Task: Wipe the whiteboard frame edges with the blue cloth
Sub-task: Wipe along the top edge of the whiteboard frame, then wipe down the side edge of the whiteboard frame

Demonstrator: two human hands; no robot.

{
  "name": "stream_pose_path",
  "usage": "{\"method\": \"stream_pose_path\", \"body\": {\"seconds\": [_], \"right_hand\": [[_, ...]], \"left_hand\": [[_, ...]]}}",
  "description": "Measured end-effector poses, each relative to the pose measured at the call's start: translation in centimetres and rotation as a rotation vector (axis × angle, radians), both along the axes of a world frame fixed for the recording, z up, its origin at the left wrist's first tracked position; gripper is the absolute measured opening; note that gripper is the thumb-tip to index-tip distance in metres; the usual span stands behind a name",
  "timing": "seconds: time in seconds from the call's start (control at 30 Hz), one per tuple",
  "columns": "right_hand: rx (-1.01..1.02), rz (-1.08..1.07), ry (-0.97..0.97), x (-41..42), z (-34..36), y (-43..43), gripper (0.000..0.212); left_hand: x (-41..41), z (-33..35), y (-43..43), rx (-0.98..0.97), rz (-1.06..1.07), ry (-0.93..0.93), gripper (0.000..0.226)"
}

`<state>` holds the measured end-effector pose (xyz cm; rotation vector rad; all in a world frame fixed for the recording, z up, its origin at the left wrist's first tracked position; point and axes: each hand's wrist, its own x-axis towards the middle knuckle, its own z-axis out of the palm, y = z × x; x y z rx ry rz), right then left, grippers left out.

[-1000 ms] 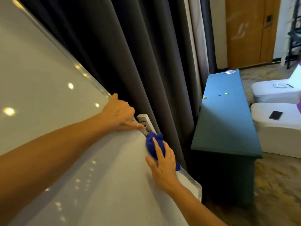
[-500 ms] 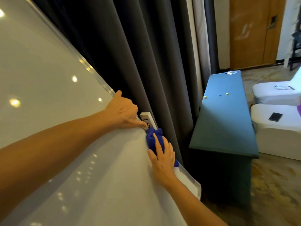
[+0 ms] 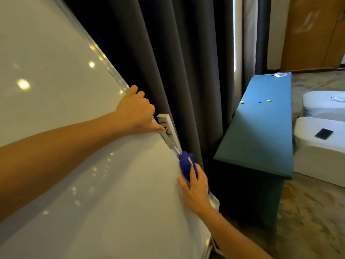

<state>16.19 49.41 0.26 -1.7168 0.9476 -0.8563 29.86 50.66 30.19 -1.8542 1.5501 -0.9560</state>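
The whiteboard [image 3: 78, 165] fills the left of the head view, its silver frame edge [image 3: 104, 58] running down to the right. My left hand [image 3: 136, 113] grips that right edge with curled fingers, the thumb lying on the board face beside a white bracket [image 3: 168, 126]. Lower on the same edge, my right hand [image 3: 196, 189] presses the bunched blue cloth [image 3: 185, 165] against the frame, fingers stretched over it. Part of the cloth is hidden under the hand.
Dark grey curtains [image 3: 177, 62] hang right behind the board. A teal bench [image 3: 261, 131] with small coloured bits stands to the right, close to the board's corner. White covered seats [image 3: 321, 146] beyond it carry a black phone [image 3: 323, 134]. Patterned carpet lies below.
The right hand and the blue cloth have slid a little down the frame edge, away from the bracket. My left hand keeps its hold on the edge.
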Motion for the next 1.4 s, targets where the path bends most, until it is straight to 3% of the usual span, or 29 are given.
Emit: {"method": "stream_pose_path", "body": {"seconds": [0.1, 0.23, 0.37, 0.47, 0.53, 0.6, 0.63, 0.7, 0.8, 0.9, 0.97, 1.03, 1.17, 1.3, 1.4], "right_hand": [[0.088, 0.01, 0.17, -3.3, -4.0, -1.9, 0.079], [0.096, 0.103, 0.207, -6.3, -6.6, -2.9, 0.074], [0.041, 0.158, 0.22, -8.3, -8.0, -3.9, 0.079], [0.141, 0.262, 0.294, -9.1, -8.5, -4.9, 0.077], [0.306, 0.348, 0.329, -9.1, -8.8, -6.3, 0.073], [0.663, 0.388, 0.308, -9.4, -8.7, -7.8, 0.077], [0.847, 0.402, 0.289, -9.8, -8.3, -8.2, 0.081], [1.013, 0.398, 0.21, -10.5, -7.0, -8.4, 0.086], [1.081, 0.303, 0.102, -11.1, -5.7, -8.5, 0.078], [1.253, 0.331, -0.01, -12.4, -5.2, -8.7, 0.07], [1.283, 0.348, -0.024, -12.6, -4.8, -8.7, 0.061], [1.272, 0.389, -0.005, -12.6, -4.5, -8.8, 0.052], [1.306, 0.421, 0.045, -12.9, -4.6, -9.2, 0.042], [1.258, 0.563, 0.159, -13.4, -6.0, -11.0, 0.039], [1.294, 0.695, 0.293, -13.2, -6.6, -13.2, 0.049]], "left_hand": [[-2.0, -3.6, 0.8, -0.165, -0.002, 0.078, 0.067], [-6.9, -12.7, 2.5, -0.244, 0.09, 0.28, 0.097], [-12.2, -20.7, 3.9, -0.166, 0.151, 0.382, 0.086], [-16.3, -26.1, 5.1, -0.049, 0.29, 0.494, 0.084], [-18.9, -29.6, 5.9, 0.032, 0.373, 0.549, 0.084], [-21.7, -32.3, 6.7, 0.081, 0.394, 0.645, 0.077], [-23.3, -33.5, 7.3, 0.065, 0.37, 0.718, 0.068], [-25.5, -35.4, 8.5, -0.046, 0.315, 0.921, 0.043], [-28.2, -36.7, 9.0, -0.546, 0.632, 1.632, 0.035], [-29.5, -37.2, 8.9, -1.406, 1.001, 2.325, 0.032], [-29.3, -37.0, 9.2, -1.997, 0.956, 2.643, 0.044], [-28.8, -36.9, 9.6, -2.433, 0.808, 2.665, 0.071], [-28.0, -36.9, 10.5, -2.975, 0.457, 2.407, 0.102], [-28.3, -39.1, 9.0, -3.405, 0.093, 2.087, 0.098], [-27.9, -40.3, 6.3, -3.487, -0.186, 2.016, 0.089]]}}
